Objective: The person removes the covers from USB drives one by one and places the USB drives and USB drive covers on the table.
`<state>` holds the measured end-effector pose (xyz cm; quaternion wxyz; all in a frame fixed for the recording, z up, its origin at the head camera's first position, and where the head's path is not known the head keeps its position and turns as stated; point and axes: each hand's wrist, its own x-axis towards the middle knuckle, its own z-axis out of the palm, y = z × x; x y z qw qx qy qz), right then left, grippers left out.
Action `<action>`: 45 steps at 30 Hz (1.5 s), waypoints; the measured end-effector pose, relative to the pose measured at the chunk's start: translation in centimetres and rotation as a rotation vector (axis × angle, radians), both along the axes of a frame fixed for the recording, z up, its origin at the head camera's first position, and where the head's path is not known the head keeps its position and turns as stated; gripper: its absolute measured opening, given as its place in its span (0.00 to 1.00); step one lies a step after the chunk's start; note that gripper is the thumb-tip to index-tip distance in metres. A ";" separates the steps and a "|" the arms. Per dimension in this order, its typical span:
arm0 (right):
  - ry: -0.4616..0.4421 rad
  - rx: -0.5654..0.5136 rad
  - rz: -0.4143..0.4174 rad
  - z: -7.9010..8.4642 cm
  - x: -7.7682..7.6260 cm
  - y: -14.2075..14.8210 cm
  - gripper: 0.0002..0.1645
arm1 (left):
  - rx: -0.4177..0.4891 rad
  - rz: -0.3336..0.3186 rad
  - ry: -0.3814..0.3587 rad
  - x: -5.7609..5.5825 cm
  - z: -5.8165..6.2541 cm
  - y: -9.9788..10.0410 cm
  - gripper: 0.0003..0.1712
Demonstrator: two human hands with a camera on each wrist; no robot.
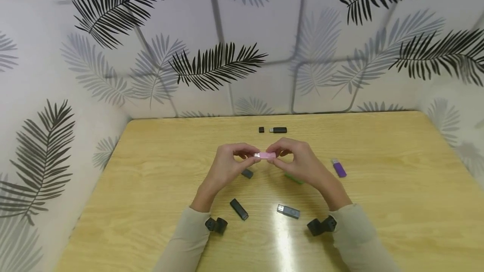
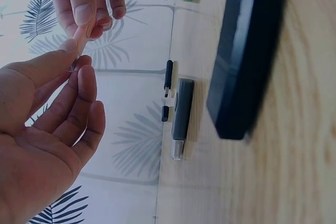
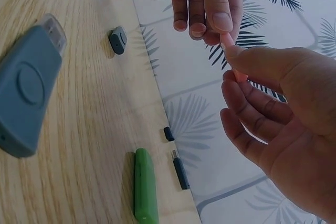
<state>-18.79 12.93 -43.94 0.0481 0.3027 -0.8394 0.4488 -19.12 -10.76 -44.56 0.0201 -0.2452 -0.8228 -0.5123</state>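
A pink USB flash drive (image 1: 267, 155) is held level above the table between both hands, its metal connector facing left. My left hand (image 1: 226, 166) pinches the connector end between thumb and fingertips. At the opposite end, my right hand (image 1: 299, 163) pinches the pink body. The right wrist view shows the pink drive (image 3: 241, 76) partly covered by fingers of both hands. Beneath the right hand lies a green USB drive (image 1: 294, 178), partly hidden by it. A dark grey drive (image 1: 247, 173) is just below the left hand, partly covered too.
On the wooden table (image 1: 162, 171), a black USB drive (image 1: 280, 130) lies beside its small cap (image 1: 261, 129) near the back edge. A purple drive (image 1: 340, 169) is at the right. Closer in are a black drive (image 1: 239, 209) and a grey drive (image 1: 289, 211).
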 end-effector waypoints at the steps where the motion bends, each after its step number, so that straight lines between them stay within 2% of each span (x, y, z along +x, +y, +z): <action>1: 0.000 -0.002 0.000 0.0 0.0 0.0 0.09 | 0.001 -0.003 0.002 0.0 0.0 0.0 0.08; 9: 0.019 -0.009 0.011 0.0 -0.1 0.2 0.08 | -0.002 -0.013 0.005 -0.2 0.1 -0.1 0.08; 16: 0.019 -0.035 0.054 -0.2 -0.1 0.1 0.08 | -0.010 -0.023 -0.006 -0.2 0.1 -0.4 0.07; 28: 0.030 -0.010 0.042 -0.2 -0.2 0.3 0.08 | -0.027 -0.038 -0.012 -0.4 0.0 -0.7 0.09; 30: 0.044 0.005 0.019 -0.2 -0.4 0.9 0.08 | -0.017 -0.014 -0.016 -0.4 0.1 -1.4 0.09; 34: 0.103 -0.001 -0.064 -0.2 -0.6 2.9 0.10 | 0.056 0.087 0.001 -0.6 0.5 -3.1 0.08; 36: 0.112 -0.020 -0.077 -0.1 -0.7 3.7 0.12 | 0.089 0.108 0.006 -0.8 0.5 -3.8 0.09; 41: 0.084 -0.020 -0.049 0.0 -1.0 4.0 0.10 | 0.070 0.053 -0.013 -1.1 0.5 -3.8 0.10; 45: 0.088 -0.024 -0.073 -0.2 -1.1 3.8 0.10 | 0.070 0.050 -0.036 -1.1 0.3 -3.5 0.09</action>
